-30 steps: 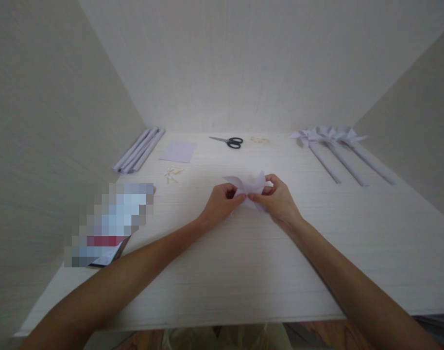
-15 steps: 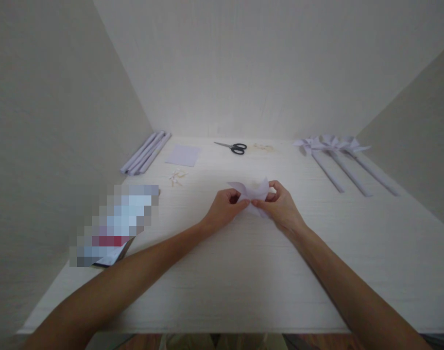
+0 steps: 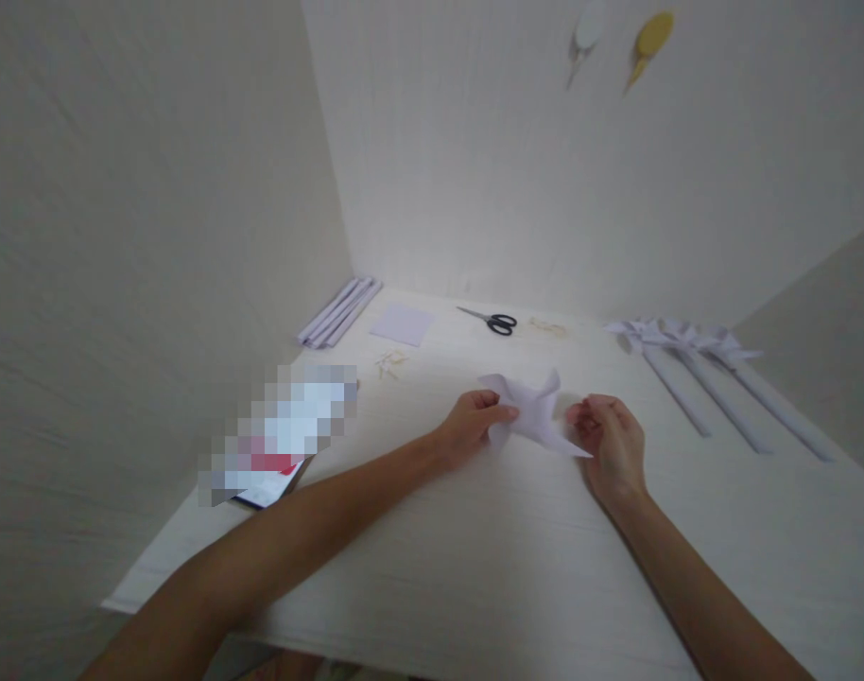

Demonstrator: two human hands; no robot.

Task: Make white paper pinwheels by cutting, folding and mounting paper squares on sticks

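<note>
Left hand (image 3: 475, 421): thumb and fingers pinched on the left side of the paper pinwheel head (image 3: 531, 416), held just above mid-bench (image 3: 475, 567). Right hand (image 3: 613, 440): loosely curled just beside its right tip, contact unclear. Blurred flat item (image 3: 276, 435), left. Far edge: rolled paper sticks (image 3: 338, 311), paper square (image 3: 402, 323), scissors (image 3: 492, 321), finished pinwheels (image 3: 694, 364).

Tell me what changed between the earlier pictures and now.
The right hand has let go of the folded paper pinwheel and drawn off to its right side, fingers curled. The left hand still pinches the pinwheel at its centre. The scissors, paper rolls and finished pinwheels lie as before on the table.
</note>
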